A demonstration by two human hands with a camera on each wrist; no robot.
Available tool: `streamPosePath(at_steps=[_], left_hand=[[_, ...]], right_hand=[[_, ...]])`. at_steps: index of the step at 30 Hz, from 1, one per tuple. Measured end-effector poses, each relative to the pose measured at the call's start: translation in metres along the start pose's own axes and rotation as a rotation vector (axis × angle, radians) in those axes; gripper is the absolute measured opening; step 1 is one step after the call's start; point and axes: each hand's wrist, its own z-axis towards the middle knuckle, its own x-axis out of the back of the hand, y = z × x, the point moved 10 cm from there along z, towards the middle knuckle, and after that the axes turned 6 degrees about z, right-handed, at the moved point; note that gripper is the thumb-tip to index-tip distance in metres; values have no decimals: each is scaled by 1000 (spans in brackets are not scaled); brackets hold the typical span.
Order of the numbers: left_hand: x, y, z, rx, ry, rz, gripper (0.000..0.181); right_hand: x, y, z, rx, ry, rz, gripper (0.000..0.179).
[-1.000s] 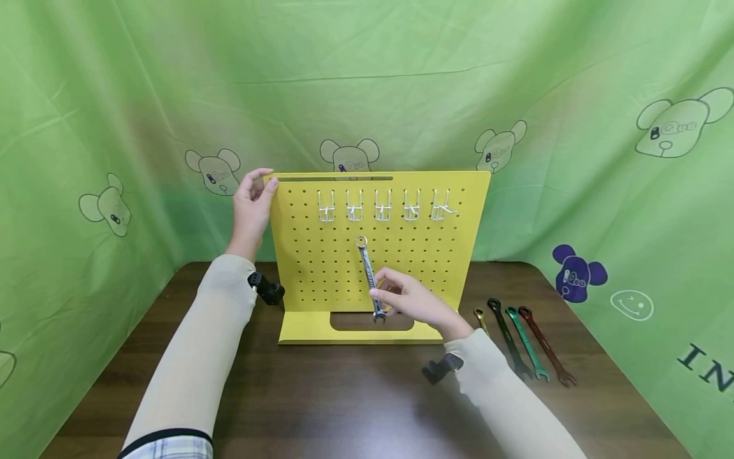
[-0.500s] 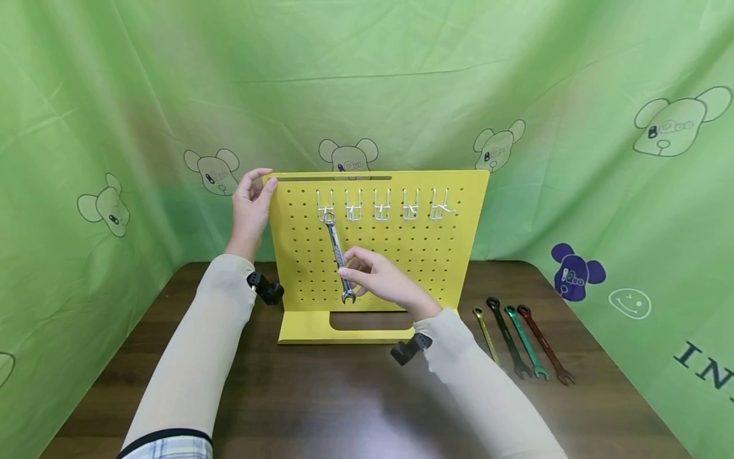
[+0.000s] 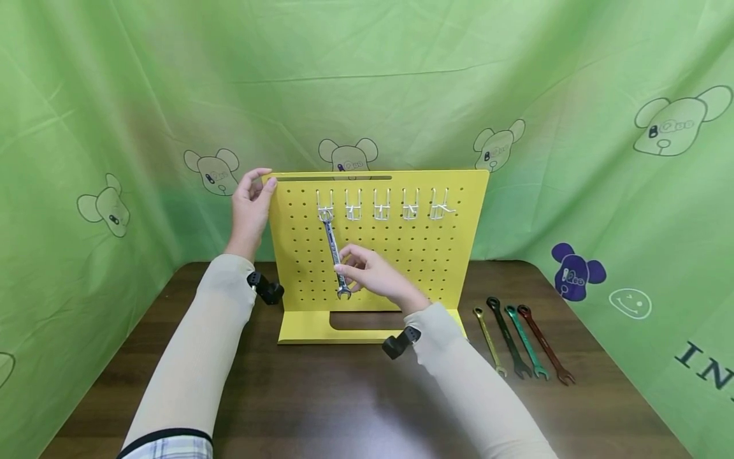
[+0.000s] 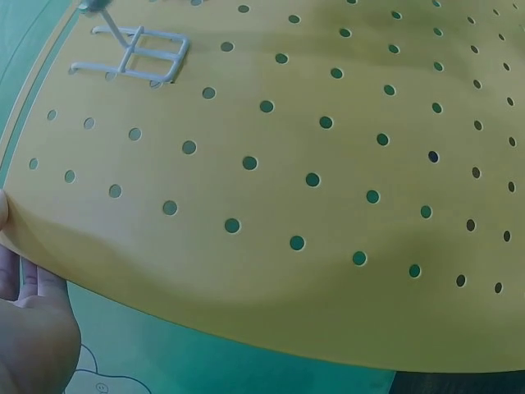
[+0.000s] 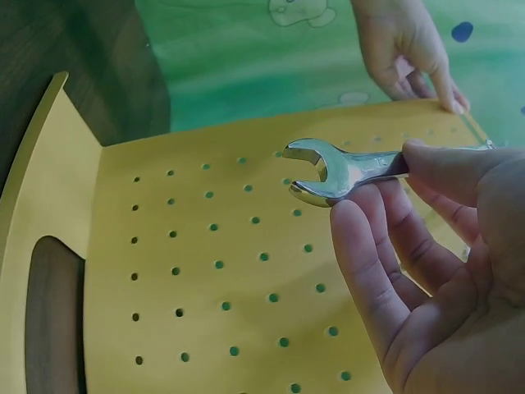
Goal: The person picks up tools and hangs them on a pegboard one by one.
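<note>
A silver combination wrench [image 3: 332, 245] is pinched between the thumb and fingers of my right hand [image 3: 373, 273], near its open end. Its ring end lies at the leftmost white hook [image 3: 325, 203]; whether the ring is over the prong I cannot tell. In the right wrist view the wrench's open jaw [image 5: 328, 172] points away from the palm. My left hand [image 3: 251, 207] grips the upper left corner of the yellow pegboard [image 3: 378, 268], thumb in front and fingers behind. The left wrist view shows part of that hand [image 4: 37, 328] at the board's edge.
Several more white hooks [image 3: 381, 205] run in a row to the right. On the brown table [image 3: 321, 395], right of the board, lie a yellow wrench [image 3: 489, 338], a black one [image 3: 508, 338], a green one [image 3: 526, 341] and a red one [image 3: 545, 344]. A green curtain [image 3: 401, 76] hangs behind.
My right hand has carried the silver wrench up and left, from the board's lower middle to the leftmost hook. The left hand stays at the board's corner.
</note>
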Motion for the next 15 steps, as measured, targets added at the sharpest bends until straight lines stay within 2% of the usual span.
streamPosePath(at_steps=[6,15], left_hand=[[0,-1,1,6,-3,0,31],[-1,-1,1,8,-8,-4,34]], right_hand=[[0,10,7,-15,19,11,21],[3,21,19,-53,91,57,28]])
